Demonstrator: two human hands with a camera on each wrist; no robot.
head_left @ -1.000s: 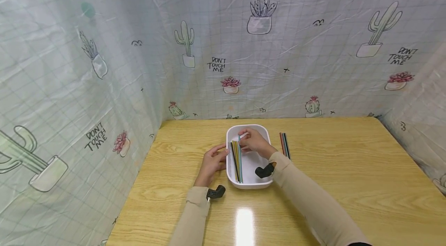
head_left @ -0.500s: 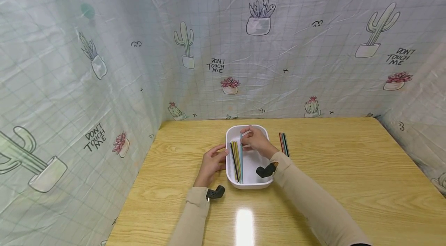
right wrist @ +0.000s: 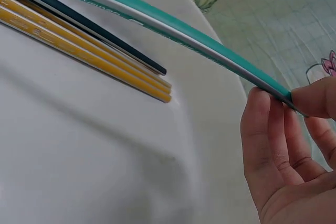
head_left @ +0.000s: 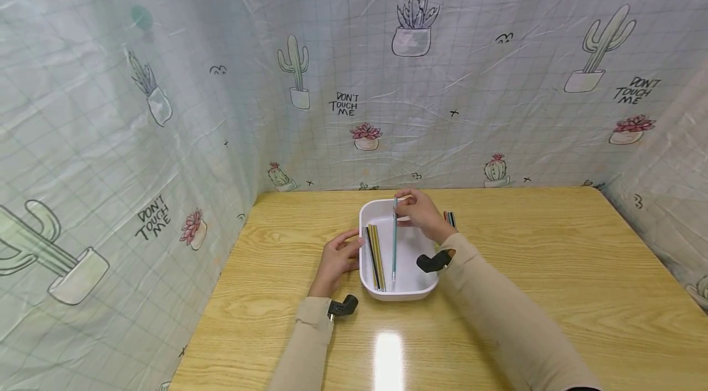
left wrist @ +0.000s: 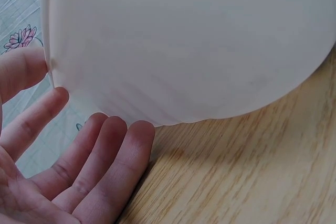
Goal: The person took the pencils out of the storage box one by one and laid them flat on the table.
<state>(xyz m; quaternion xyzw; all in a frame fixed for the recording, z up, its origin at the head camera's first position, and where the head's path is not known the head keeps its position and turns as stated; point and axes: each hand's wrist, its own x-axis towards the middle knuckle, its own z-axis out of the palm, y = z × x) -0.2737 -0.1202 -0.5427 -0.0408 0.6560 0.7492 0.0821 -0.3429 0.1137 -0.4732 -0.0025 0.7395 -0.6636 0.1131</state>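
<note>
Pencil, slender, over smooth rounded tray

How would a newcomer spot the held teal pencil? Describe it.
On the wooden table, find the white tray; there, the right hand pinches the teal pencil by its far end. The yellow pencils and dark pencil lie together in the tray's left side; this one, teal with a silver stripe, is held apart from them.

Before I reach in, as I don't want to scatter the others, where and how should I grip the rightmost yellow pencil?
Probably pinch the far end of the rightmost yellow pencil from above and the right: its slim shaft lies beside bare floor of the white tray, other pencils crowd its left, and that end stops short of the wall.
</note>
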